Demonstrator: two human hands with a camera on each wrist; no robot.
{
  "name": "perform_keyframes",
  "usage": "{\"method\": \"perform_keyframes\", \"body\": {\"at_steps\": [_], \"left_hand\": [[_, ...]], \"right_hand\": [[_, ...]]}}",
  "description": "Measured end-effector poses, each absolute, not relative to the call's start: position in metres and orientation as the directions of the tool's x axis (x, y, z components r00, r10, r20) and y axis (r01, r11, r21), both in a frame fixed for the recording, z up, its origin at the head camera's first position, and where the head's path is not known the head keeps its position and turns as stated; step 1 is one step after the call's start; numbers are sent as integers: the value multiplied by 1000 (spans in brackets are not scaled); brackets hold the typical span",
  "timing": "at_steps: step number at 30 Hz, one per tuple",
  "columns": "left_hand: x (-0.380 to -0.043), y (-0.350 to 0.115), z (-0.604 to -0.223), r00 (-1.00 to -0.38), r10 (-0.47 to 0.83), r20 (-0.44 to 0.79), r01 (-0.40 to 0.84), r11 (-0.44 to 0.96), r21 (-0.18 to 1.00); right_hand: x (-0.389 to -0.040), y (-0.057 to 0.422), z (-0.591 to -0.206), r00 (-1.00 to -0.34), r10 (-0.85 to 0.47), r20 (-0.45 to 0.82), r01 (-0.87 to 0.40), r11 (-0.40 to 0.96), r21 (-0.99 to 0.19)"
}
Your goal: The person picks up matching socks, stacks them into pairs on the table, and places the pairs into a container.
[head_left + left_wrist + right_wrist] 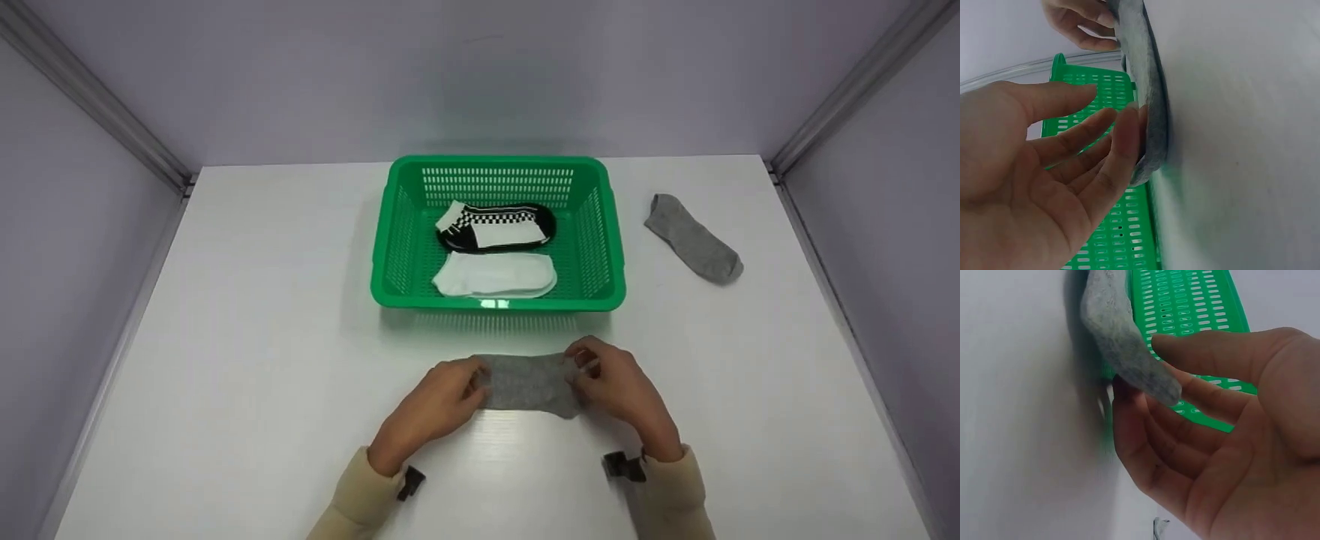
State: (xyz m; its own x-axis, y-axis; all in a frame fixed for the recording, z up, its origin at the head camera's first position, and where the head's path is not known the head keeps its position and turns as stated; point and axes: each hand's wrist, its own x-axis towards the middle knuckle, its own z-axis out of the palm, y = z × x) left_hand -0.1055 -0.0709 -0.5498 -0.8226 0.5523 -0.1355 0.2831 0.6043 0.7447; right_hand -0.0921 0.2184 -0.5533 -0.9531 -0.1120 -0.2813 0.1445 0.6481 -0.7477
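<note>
A grey sock [529, 382] lies sideways in front of the basket, between both hands. At its left end is my left hand [442, 397], with fingertips touching the fabric; in the left wrist view the thumb [1069, 101] stands apart from the sock. My right hand [619, 382] is at the other end. The right wrist view has that end of the sock [1129, 349] raised from the table, with loosely bent fingers [1131, 422] beneath it and the thumb [1202, 351] held off it. A second grey sock [694, 240] lies flat at the right.
A green plastic basket [381, 247] stands beyond the hands. Inside it are black-and-white checkered socks [506, 229] and, nearer me, white socks [499, 275]. Grey panels [480, 75] enclose the white table [262, 300] at the back and both sides.
</note>
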Motion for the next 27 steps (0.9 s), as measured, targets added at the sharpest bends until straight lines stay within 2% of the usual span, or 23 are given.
{"method": "perform_keyframes", "body": {"at_steps": [8,13,16,20,23,27], "left_hand": [[-108,-69,-555,-830,535,-159,255,617,744],[-108,-70,-553,-828,542,-141,257,591,765],[-107,-69,-548,-812,567,-138,226,524,821],[-106,-66,-539,-791,596,-142,121,379,917],[-105,-63,-533,-789,597,-146,28,272,962],[-104,-59,-527,-806,570,-158,-48,204,978]], "right_hand": [[-93,219,-554,-942,-83,-326,196,652,-732],[-92,215,-551,-954,-131,-268,134,615,-777],[-87,212,-540,-970,-147,-196,87,539,-838],[-78,206,-518,-984,-133,-122,62,386,-920],[-75,200,-506,-988,-123,-91,52,293,-955],[-74,191,-500,-986,-138,-98,70,197,-978]]}}
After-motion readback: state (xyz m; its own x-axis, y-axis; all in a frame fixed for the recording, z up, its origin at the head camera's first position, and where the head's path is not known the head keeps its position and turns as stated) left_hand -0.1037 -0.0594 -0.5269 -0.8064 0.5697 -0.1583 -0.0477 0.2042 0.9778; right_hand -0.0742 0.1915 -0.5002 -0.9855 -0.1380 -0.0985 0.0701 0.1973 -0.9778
